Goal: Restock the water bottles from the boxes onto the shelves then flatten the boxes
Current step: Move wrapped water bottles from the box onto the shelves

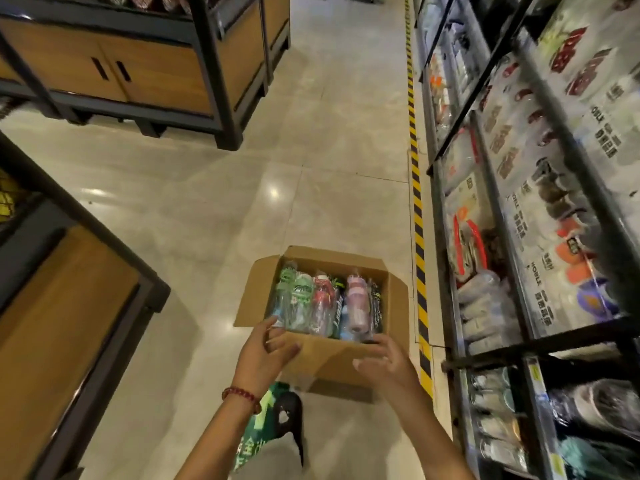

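An open cardboard box (323, 358) stands on the floor in the aisle, flaps folded out. Inside lie several wrapped water bottles (325, 304), green, red, blue and pink. My left hand (263, 355) hovers at the box's near left corner, fingers apart, holding nothing. My right hand (388, 362) is at the near right rim, fingers spread, also without anything in it. A red bead bracelet sits on my left wrist. The shelves (540, 216) run along the right, filled with packaged goods.
A yellow and black striped tape line (417, 216) marks the floor beside the shelves. Wood-panelled display units stand at the far left (145, 71) and near left (69, 323). A green floor sticker (256, 434) and my dark shoe lie below the box.
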Demonstrator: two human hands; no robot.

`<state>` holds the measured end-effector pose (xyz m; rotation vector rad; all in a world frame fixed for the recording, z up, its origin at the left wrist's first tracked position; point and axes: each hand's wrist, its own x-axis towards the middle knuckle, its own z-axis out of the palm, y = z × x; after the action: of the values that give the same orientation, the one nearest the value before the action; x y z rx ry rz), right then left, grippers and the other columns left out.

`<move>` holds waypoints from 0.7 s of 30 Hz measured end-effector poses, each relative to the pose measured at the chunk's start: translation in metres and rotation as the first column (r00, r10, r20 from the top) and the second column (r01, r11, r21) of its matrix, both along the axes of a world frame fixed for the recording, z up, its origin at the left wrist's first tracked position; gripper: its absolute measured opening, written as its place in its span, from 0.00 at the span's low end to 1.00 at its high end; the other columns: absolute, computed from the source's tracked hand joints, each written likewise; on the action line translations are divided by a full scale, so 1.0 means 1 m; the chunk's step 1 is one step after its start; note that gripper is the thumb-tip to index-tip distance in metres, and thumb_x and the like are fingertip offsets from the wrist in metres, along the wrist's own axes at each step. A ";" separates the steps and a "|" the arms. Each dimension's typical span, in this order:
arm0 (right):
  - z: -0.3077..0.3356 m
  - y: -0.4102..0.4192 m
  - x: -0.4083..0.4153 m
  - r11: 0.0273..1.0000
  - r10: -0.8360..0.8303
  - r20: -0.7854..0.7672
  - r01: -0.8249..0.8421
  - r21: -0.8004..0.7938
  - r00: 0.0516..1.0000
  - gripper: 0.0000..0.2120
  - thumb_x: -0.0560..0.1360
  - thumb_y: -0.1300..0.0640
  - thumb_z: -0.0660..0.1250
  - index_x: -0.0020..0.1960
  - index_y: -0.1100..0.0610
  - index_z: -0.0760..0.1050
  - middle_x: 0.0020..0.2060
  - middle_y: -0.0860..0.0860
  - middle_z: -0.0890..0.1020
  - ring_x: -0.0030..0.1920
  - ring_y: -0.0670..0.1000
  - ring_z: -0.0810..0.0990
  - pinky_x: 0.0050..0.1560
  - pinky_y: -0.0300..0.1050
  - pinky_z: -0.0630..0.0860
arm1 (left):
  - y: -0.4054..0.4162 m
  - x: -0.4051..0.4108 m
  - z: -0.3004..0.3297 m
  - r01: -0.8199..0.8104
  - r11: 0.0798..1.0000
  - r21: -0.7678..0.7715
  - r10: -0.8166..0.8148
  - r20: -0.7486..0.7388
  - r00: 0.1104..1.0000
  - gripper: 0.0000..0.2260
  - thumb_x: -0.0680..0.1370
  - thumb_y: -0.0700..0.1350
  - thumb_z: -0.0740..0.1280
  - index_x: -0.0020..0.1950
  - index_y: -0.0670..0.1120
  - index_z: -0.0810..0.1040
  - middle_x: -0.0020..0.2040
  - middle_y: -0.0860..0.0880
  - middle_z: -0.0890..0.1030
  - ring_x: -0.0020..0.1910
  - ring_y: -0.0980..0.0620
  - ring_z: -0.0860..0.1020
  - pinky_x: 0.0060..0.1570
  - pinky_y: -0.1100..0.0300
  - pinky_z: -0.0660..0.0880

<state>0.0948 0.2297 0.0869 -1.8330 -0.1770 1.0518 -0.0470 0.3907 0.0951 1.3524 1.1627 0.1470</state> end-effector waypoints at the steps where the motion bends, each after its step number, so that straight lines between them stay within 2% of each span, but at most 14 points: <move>1: -0.005 0.017 0.007 1.000 0.003 0.003 -0.003 -0.015 1.000 0.28 0.65 0.55 0.76 0.62 0.52 0.69 0.58 0.52 0.76 0.56 0.50 0.77 0.44 0.38 0.74 | 0.014 0.008 -0.005 0.012 1.000 -0.006 -0.012 -0.006 1.000 0.28 0.72 0.35 0.71 0.70 0.43 0.66 0.61 0.44 0.73 0.57 0.47 0.75 0.40 0.69 0.76; 2: -0.011 0.032 0.014 1.000 0.006 0.007 -0.006 -0.031 1.000 0.28 0.65 0.55 0.76 0.62 0.52 0.70 0.58 0.52 0.77 0.56 0.49 0.77 0.45 0.39 0.75 | 0.029 0.016 -0.012 0.035 0.999 0.001 -0.035 -0.027 0.999 0.29 0.72 0.37 0.72 0.70 0.44 0.66 0.60 0.45 0.73 0.57 0.48 0.75 0.43 0.68 0.75; 5: -0.031 0.072 0.038 0.993 0.001 0.008 0.000 -0.115 1.000 0.31 0.62 0.51 0.75 0.63 0.53 0.71 0.57 0.51 0.77 0.54 0.49 0.78 0.48 0.43 0.77 | 0.068 0.037 -0.035 0.079 0.997 -0.020 -0.080 -0.081 0.993 0.30 0.72 0.40 0.72 0.71 0.46 0.65 0.62 0.46 0.75 0.58 0.47 0.76 0.54 0.57 0.75; 9: -0.081 0.110 0.069 0.981 -0.013 -0.014 0.010 -0.192 1.000 0.29 0.67 0.57 0.75 0.65 0.54 0.68 0.56 0.51 0.77 0.54 0.51 0.77 0.46 0.41 0.75 | 0.105 0.068 -0.078 0.087 0.993 -0.078 -0.096 -0.124 0.988 0.31 0.71 0.38 0.73 0.71 0.43 0.64 0.59 0.45 0.74 0.58 0.46 0.75 0.58 0.54 0.74; 12: -0.127 0.127 0.095 0.967 0.015 0.014 -0.011 -0.253 1.000 0.23 0.70 0.58 0.73 0.60 0.50 0.68 0.56 0.51 0.77 0.55 0.51 0.77 0.49 0.42 0.74 | 0.128 0.087 -0.126 0.118 0.988 -0.100 -0.133 -0.162 0.978 0.31 0.71 0.39 0.73 0.71 0.44 0.64 0.61 0.44 0.75 0.58 0.46 0.76 0.58 0.55 0.74; 15: -0.184 0.139 0.125 0.956 0.029 0.013 -0.024 -0.294 0.999 0.21 0.70 0.60 0.73 0.58 0.50 0.68 0.57 0.53 0.76 0.55 0.52 0.77 0.54 0.48 0.76 | 0.150 0.104 -0.188 0.119 0.989 -0.084 -0.136 -0.237 0.962 0.30 0.72 0.41 0.73 0.71 0.44 0.65 0.62 0.43 0.75 0.58 0.46 0.75 0.56 0.56 0.73; 18: -0.247 0.151 0.158 0.943 0.058 0.021 -0.048 -0.329 0.998 0.23 0.71 0.62 0.73 0.62 0.55 0.68 0.57 0.53 0.74 0.53 0.51 0.75 0.49 0.47 0.76 | 0.164 0.126 -0.254 0.136 0.986 -0.094 -0.157 -0.281 0.947 0.31 0.72 0.41 0.73 0.71 0.42 0.64 0.62 0.44 0.73 0.58 0.49 0.73 0.53 0.59 0.71; 21: -0.313 0.160 0.187 0.911 0.142 0.030 -0.119 -0.394 0.989 0.27 0.72 0.62 0.72 0.67 0.59 0.66 0.55 0.52 0.71 0.53 0.49 0.70 0.47 0.43 0.71 | 0.172 0.150 -0.322 0.175 0.982 -0.076 -0.191 -0.347 0.918 0.31 0.72 0.41 0.73 0.71 0.42 0.64 0.65 0.44 0.72 0.59 0.47 0.72 0.51 0.60 0.69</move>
<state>0.2815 0.3895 -0.2256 -2.2402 -0.1309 1.1921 0.1030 0.5629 -0.2271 1.4792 1.3179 -0.2672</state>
